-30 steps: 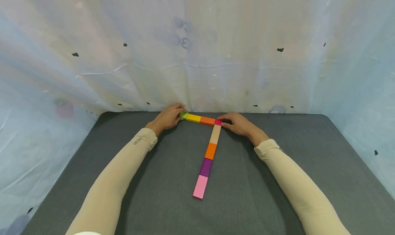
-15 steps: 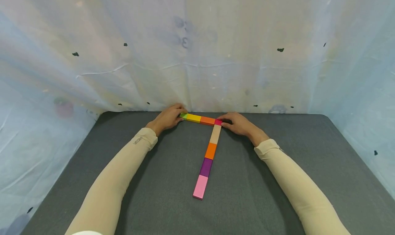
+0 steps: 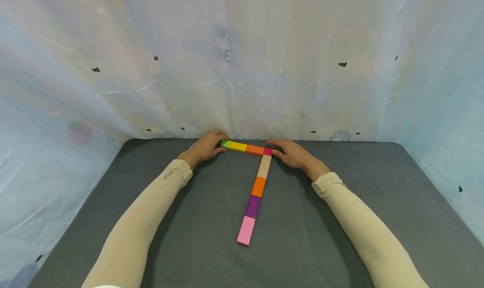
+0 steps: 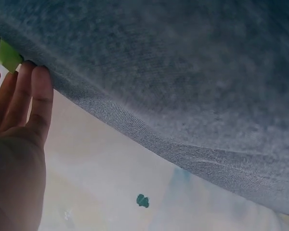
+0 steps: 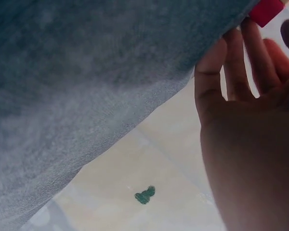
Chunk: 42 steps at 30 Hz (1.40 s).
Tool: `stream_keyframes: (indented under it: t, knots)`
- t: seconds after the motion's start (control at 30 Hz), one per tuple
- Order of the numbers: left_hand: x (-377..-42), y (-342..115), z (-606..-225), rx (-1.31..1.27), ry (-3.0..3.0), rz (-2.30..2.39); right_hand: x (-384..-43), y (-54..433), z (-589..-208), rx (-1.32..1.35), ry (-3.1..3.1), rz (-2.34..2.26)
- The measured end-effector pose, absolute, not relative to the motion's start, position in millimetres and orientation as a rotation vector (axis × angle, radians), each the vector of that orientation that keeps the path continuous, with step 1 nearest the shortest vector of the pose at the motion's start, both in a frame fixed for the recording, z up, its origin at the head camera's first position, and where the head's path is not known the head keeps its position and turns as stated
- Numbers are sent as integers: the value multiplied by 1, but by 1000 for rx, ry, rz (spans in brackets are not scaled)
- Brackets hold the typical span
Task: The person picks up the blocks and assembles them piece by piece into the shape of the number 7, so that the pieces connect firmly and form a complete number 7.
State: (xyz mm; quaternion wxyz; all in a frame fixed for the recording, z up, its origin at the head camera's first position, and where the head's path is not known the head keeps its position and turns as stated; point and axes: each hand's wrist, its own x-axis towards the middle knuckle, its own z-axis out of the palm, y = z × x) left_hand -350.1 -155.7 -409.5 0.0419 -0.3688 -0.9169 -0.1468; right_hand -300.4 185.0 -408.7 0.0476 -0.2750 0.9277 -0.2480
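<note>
A row of coloured blocks lies flat at the far side of the table: green, yellow, dark orange and red. From the red end a second row runs toward me: beige, orange, purple and pink. At the green end is my left hand, thumb and fingers loosely spread around the block. My right hand lies beside the red block, its thumb and index finger parted. In the right wrist view, fingertips are close to the red block.
Dark grey cloth covers the table. A pale printed curtain with dark specks hangs right behind the table's far edge and along both sides.
Both hands have loosened slightly from the end blocks; more of the green and red blocks shows. The blocks keep their arrangement, and the whole view has shifted a little.
</note>
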Motion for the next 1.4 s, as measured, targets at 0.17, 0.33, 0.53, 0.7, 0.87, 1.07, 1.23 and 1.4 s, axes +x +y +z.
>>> stream_keyframes:
  t: [0.17, 0.33, 0.53, 0.7, 0.87, 1.07, 1.23, 1.4]
  knots:
    - [-349, -162, -412, -1104, -2836, -416, -301, 188, -412, -837, 2856, -707]
    - [-345, -169, -415, -1077, -2833, -395, -301, 192, -413, -847, 2883, -713]
    - [-337, -173, -419, -1052, -2893, -406, -298, 196, -416, -873, 2870, -714]
    - [-338, -175, -414, -947, -2936, -526, -303, 193, -414, -865, 2884, -731]
    - [-337, -179, -411, -916, -2983, -539, -306, 188, -416, -854, 2887, -701]
    - [-337, -180, -414, -884, -2991, -528, -304, 183, -417, -810, 2899, -716]
    - [-337, -183, -413, -853, -2997, -516, -304, 181, -414, -808, 2888, -720]
    - [-338, -183, -410, -854, -2983, -505, -304, 180, -411, -815, 2888, -719]
